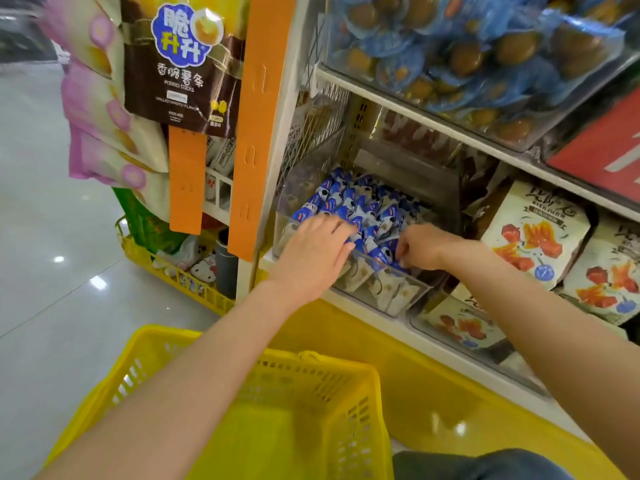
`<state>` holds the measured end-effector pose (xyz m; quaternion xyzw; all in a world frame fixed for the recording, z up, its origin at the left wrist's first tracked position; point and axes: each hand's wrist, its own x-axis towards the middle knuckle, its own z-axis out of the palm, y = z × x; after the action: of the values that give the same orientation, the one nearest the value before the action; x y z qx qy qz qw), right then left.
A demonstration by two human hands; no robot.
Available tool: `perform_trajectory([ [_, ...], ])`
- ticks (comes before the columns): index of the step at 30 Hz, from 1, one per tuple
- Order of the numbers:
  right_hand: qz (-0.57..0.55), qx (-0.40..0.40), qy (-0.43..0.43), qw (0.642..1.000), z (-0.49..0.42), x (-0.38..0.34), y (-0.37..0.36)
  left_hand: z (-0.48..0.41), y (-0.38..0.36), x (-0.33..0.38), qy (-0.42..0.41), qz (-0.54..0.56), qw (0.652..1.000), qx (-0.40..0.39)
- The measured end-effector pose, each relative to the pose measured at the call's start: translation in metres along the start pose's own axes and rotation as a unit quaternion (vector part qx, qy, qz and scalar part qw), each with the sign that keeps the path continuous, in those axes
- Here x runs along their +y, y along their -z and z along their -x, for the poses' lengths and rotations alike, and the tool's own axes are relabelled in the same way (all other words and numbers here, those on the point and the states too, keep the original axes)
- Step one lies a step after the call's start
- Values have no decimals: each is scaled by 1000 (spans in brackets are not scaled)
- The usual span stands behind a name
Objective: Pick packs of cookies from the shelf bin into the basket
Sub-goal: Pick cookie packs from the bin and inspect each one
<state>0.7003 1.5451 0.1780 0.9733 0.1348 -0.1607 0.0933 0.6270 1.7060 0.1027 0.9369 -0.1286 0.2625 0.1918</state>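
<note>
Snack bags (533,233) crowd the bin (412,299) — left hand (313,252) flat on cookie packs (360,202), right hand (425,245) pinching one; basket (349,420) below.

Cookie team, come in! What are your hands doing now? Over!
Left hand flat on cookie packs in the bin. Right hand curled, pinching packs. Basket below, no packs showing inside. Nothing in the way.
</note>
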Motion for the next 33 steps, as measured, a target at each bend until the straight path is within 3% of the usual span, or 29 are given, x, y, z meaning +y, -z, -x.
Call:
perform_trajectory([
  [7,21,-46,11,999,-5,2,-5,6,-17,0,31,-9,999,-8],
  [15,-110,26,-31,993,-11,-2,-14,9,-11,3,33,9,999,-3],
  [21,-153,169,-19,973,19,-5,-8,7,1,10,54,18,997,-55],
  [24,-205,319,61,923,47,-1,-8,5,11,22,102,54,987,-109],
  [26,-277,388,113,872,67,-1,-7,7,21,37,172,204,958,-101],
  [27,-321,393,130,852,76,-2,-8,9,27,46,204,302,927,-85],
  [29,-430,350,154,818,94,-6,-10,14,36,63,243,440,864,-41],
  [30,-489,308,160,801,103,-7,-13,19,39,69,248,466,849,-20],
  [33,-594,184,164,766,121,-6,-27,38,47,80,239,482,842,17],
])
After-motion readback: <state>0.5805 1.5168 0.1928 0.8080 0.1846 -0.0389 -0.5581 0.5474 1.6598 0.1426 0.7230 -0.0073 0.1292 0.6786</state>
